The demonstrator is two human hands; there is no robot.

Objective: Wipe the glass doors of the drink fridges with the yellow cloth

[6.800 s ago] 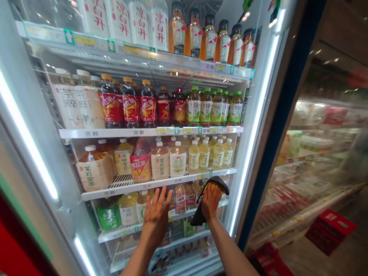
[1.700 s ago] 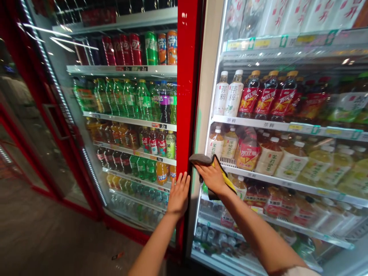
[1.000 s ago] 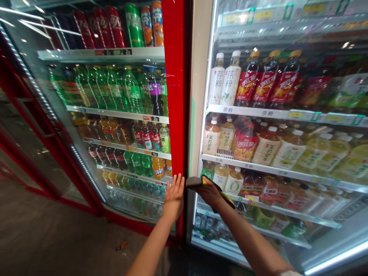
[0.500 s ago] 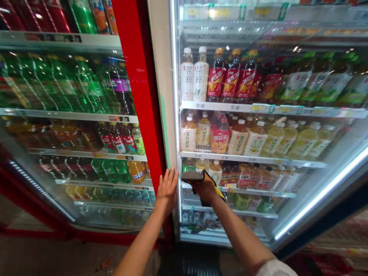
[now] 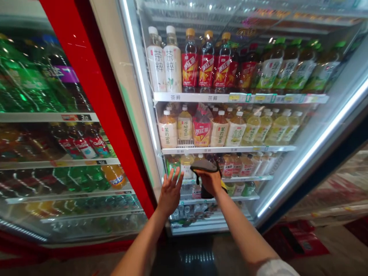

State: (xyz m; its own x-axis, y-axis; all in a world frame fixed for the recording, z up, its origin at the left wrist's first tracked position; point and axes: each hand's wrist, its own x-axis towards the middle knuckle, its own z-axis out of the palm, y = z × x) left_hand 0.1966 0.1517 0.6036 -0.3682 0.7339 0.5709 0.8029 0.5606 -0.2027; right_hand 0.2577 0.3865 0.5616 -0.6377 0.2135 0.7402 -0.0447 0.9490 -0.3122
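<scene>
My left hand [image 5: 170,194] is raised in front of the lower shelves of the drinks cooler, its fingers spread and nothing in it. Just behind its fingertips stands a bottle with a green label [image 5: 173,165]. My right hand [image 5: 212,183] is wrapped round the grip of a black and yellow handheld barcode scanner [image 5: 204,166]. The scanner's dark head hides part of the bottles behind it. Above both hands, a shelf [image 5: 230,149] carries pale tea bottles [image 5: 220,128] and a pink-labelled pack [image 5: 202,130].
Red-labelled tea bottles [image 5: 206,65] and green-capped ones [image 5: 271,69] fill a higher shelf. To the left, a red-framed fridge [image 5: 94,88] holds soda bottles. A bright light strip [image 5: 316,130] runs along the cooler's right side. Red packages [image 5: 299,241] lie at the lower right.
The view has shifted to the right. My left hand has gone from the frame between the two fridges to in front of the right cooler's shelves. The scanner stays in my right hand.
</scene>
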